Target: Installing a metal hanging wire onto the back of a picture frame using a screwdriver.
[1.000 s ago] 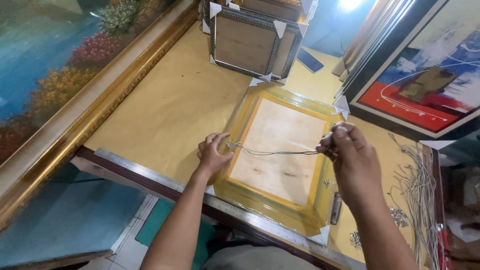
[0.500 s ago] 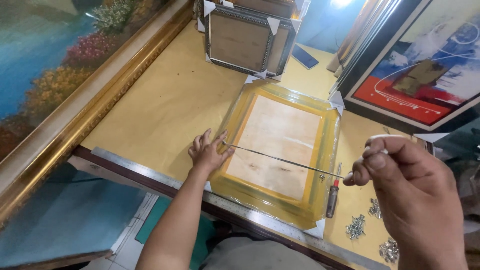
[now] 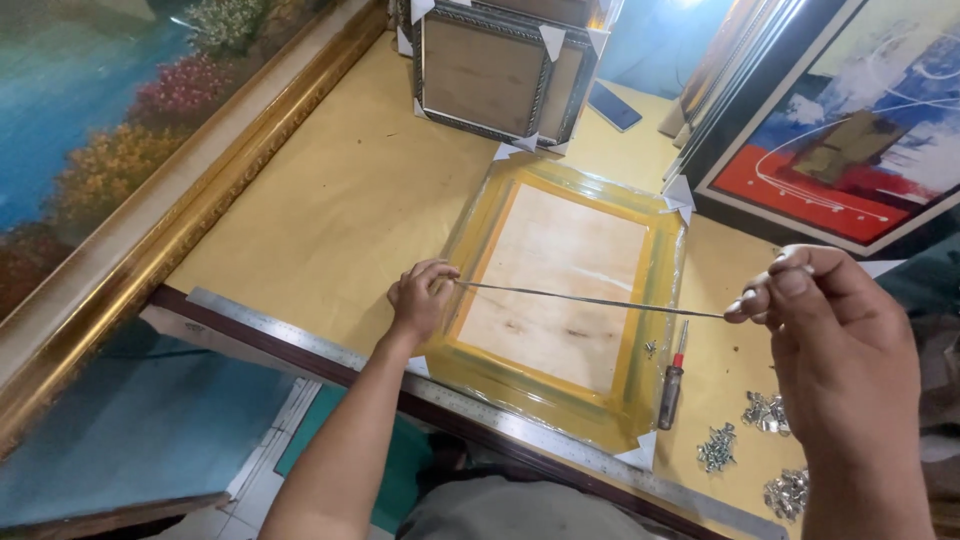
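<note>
Since half a second ago, little has been changed: the wire (image 3: 590, 299) is kept taut across the frame, and the right hand (image 3: 835, 335) has been drawn slightly nearer the camera at the right of the picture.

At the far left, a large landscape painting in a gilt frame (image 3: 150, 250) is seen leaning along the table edge. A steel ruler (image 3: 300, 340) is laid along the near edge of the paper-covered table (image 3: 330, 200). At centre left, the left hand (image 3: 420, 298) is rested on the left rail of the yellow plastic-wrapped picture frame (image 3: 560, 290), fingers closed together, pinching the wire's left end. The frame is laid face down at the centre, its bare backing board shown. Above it, a stack of silver frames (image 3: 495, 70) is stood. The wire is stretched from left to right over the backing. A red-handled screwdriver (image 3: 670, 385) is laid just beside the frame's right rail, and small metal fittings (image 3: 765, 410) are heaped loose at lower right, in no container. The wire's right end is clamped between the right thumb and fingertips.
</note>
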